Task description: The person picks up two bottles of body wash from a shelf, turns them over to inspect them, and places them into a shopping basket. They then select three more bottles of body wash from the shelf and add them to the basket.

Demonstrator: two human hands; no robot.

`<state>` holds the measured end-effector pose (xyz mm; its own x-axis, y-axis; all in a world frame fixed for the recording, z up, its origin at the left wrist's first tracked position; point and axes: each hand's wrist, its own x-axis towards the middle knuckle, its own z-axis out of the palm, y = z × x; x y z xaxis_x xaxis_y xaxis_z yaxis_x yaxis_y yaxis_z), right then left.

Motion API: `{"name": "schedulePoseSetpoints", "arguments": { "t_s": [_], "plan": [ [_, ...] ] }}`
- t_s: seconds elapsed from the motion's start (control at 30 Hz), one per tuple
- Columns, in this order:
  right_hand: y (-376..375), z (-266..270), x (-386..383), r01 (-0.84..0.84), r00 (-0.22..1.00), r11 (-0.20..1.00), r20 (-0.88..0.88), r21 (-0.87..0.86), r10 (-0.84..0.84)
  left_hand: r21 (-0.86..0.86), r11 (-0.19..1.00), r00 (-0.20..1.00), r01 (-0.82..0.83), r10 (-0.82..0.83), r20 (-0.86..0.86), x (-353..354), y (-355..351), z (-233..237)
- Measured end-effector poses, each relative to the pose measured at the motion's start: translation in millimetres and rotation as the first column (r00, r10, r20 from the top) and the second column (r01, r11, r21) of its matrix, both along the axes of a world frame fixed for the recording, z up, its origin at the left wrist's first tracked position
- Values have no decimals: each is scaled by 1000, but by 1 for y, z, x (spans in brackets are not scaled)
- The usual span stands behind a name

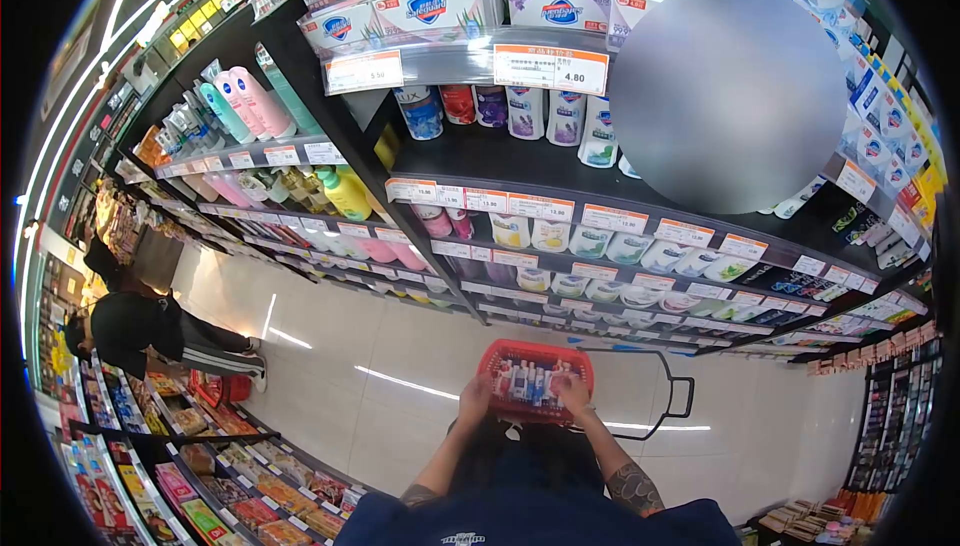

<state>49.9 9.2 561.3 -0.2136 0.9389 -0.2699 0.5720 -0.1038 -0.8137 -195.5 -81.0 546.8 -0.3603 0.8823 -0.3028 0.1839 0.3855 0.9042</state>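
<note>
A red shopping basket is in front of my body at the bottom centre, with several small bottles and tubes inside. My left hand is at the basket's left side, its fingers closed around the edge. At the right side, my right hand reaches over the rim, near the bottles; its fingers are too small and blurred to read. The basket's black handle extends out to the right.
Shelves of soap boxes and bottles rise ahead. A person in dark clothes stands at the left by snack shelves. A round blur covers part of the upper right. Pale tiled floor lies between.
</note>
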Motion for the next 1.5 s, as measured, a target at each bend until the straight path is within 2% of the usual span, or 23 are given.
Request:
{"name": "schedulePoseSetpoints", "arguments": {
  "t_s": [0.03,0.1,0.13,0.2,0.23,0.3,0.33,0.4,0.47,0.53,0.67,0.73,0.93,1.0,1.03,1.13,1.17,1.27,1.3,1.33,1.4,1.43,1.5],
  "plan": [
    [7,13,-14,3,1000,1000,-3,4,-3,76,997,999,-34,33,15,-2,11,24],
    [16,34,-39,-23,961,999,-275,-29,14,154,986,998,-67,62,33,-13,37,56],
    [22,52,-54,-20,961,1000,-275,-22,13,248,962,993,-111,100,59,-23,51,65],
    [35,98,-84,-22,855,999,-519,-47,-5,357,912,980,-200,176,96,-46,83,96],
    [43,124,-98,-15,856,999,-516,-38,-7,375,895,970,-243,219,105,-57,100,117],
    [63,171,-127,-84,860,981,-484,173,159,477,820,948,-317,285,140,-79,127,161],
    [74,187,-143,-80,863,980,-479,184,160,485,816,949,-315,278,147,-90,139,178],
    [98,212,-174,-80,882,916,-400,393,249,597,713,926,-369,336,172,-113,163,204],
    [123,229,-203,-34,920,828,-305,560,244,636,696,935,-333,333,125,-133,186,229],
    [141,235,-231,11,925,830,-320,558,204,661,690,940,-296,334,73,-151,201,246],
    [170,228,-277,151,961,779,-276,609,30,691,705,964,-160,261,-43,-179,228,262],
    [182,227,-292,198,974,756,-212,623,-80,597,797,992,-91,127,-19,-186,234,263],
    [218,227,-298,241,967,725,-221,645,-125,561,826,996,45,7,-91,-198,250,256],
    [217,233,-290,135,971,879,-239,458,-25,542,838,995,58,-8,-95,-199,255,247],
    [217,233,-288,128,969,907,-244,402,-29,558,828,994,59,0,-106,-200,256,246],
    [211,230,-285,103,958,869,-285,485,46,569,821,996,43,9,-87,-197,260,245],
    [209,229,-282,35,948,931,-307,364,85,551,834,997,27,19,-78,-196,260,247],
    [200,233,-282,15,962,929,-260,369,88,542,840,996,28,21,-83,-197,261,250],
    [203,225,-277,-55,976,958,-189,282,112,555,830,997,52,-10,-79,-199,262,249],
    [199,229,-275,-54,976,958,-189,282,110,569,819,996,77,-41,-76,-202,263,247],
    [188,244,-273,-123,989,919,-34,375,147,550,829,994,105,-96,-45,-207,264,239],
    [187,246,-272,-123,989,917,-34,378,147,531,837,989,130,-146,-11,-209,264,240],
    [185,249,-271,-249,967,893,47,375,250,535,834,987,137,-160,-2,-211,262,242]
  ]
}}
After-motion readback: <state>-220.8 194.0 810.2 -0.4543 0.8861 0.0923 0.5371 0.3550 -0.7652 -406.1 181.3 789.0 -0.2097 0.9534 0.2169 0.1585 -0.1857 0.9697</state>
